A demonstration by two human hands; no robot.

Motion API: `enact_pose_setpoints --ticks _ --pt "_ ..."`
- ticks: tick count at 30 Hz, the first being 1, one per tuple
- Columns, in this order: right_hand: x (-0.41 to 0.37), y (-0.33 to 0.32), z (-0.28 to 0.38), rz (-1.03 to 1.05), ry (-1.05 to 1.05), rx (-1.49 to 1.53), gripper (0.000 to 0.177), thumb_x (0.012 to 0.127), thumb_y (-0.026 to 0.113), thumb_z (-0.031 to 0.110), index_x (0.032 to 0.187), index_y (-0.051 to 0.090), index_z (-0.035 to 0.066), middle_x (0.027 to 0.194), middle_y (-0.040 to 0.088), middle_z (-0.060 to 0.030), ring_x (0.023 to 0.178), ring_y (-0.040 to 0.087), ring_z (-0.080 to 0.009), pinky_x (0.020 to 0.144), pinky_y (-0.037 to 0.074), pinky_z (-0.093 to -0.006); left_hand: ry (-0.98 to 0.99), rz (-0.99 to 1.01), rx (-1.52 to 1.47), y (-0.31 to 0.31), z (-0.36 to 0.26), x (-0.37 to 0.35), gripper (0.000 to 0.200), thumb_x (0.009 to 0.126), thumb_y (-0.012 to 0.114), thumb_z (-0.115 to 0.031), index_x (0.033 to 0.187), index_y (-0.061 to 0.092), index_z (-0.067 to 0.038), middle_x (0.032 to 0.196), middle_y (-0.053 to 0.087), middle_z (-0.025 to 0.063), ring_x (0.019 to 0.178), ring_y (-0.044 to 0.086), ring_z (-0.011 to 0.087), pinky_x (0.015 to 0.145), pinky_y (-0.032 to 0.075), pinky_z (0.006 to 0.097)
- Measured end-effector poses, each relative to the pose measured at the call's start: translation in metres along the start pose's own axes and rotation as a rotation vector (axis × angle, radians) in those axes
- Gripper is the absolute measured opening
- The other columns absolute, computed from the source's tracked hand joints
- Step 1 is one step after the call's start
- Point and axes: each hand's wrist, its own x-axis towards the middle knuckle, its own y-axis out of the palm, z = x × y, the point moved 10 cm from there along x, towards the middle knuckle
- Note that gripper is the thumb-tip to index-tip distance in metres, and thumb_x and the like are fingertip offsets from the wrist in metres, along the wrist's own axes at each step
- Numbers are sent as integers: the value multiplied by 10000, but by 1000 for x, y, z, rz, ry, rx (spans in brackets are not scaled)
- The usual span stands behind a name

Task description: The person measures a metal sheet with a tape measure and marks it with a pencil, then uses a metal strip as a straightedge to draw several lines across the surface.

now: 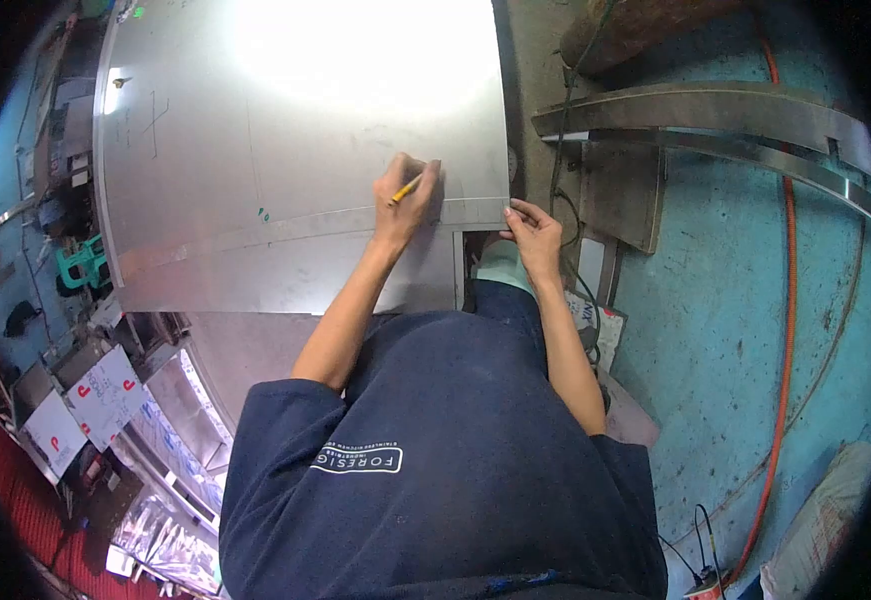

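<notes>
A large shiny metal sheet lies in front of me, with thin drawn lines and a few small marks on it. My left hand rests over the sheet, its fingers closed around a yellow pencil. Across the sheet's near part runs a long narrow metal strip, perhaps a ruler. My right hand pinches the right end of this strip at the sheet's edge. Just below that edge is a rectangular notch, where part of my leg shows.
Long metal channels and a brown panel lie to the right on the blue floor. An orange hose crosses there. Film-covered sheets and a green plastic object are at left. A sack stands lower right.
</notes>
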Motion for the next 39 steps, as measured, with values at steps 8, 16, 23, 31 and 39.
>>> enact_pose_setpoints --ticks 8,16,23,31,39 --pt "1 -2 -6 2 -5 16 326 935 718 120 1173 658 -95 1023 712 -154 842 705 -154 674 623 -266 -184 391 -16 11 18 -13 292 914 746 -190 748 581 -17 685 641 29 640 562 72 564 459 269" --pt "0 -1 -2 -7 12 2 326 938 715 118 1182 658 -90 978 699 -113 811 683 -130 684 623 -262 -145 375 -55 13 24 -13 283 901 744 -182 748 591 0 631 616 59 591 535 96 534 442 291" --pt "0 -2 -5 -20 20 2 325 939 704 103 1189 654 -98 1013 707 -151 830 696 -153 675 620 -263 -140 396 -43 14 22 -12 294 904 747 -177 752 576 7 656 630 60 615 536 88 544 444 283" --pt "0 -3 -1 -22 4 -11 321 940 706 109 1180 658 -99 989 713 -146 810 697 -146 674 618 -263 -59 220 -28 7 20 -2 278 892 745 -173 750 583 3 624 610 101 584 546 121 529 435 309" --pt "-2 -2 0 -27 41 -59 324 942 705 115 1184 660 -95 992 713 -154 823 704 -150 670 621 -265 -140 247 -65 -15 28 -8 289 894 755 -197 751 599 -2 634 637 76 575 547 94 525 440 291"
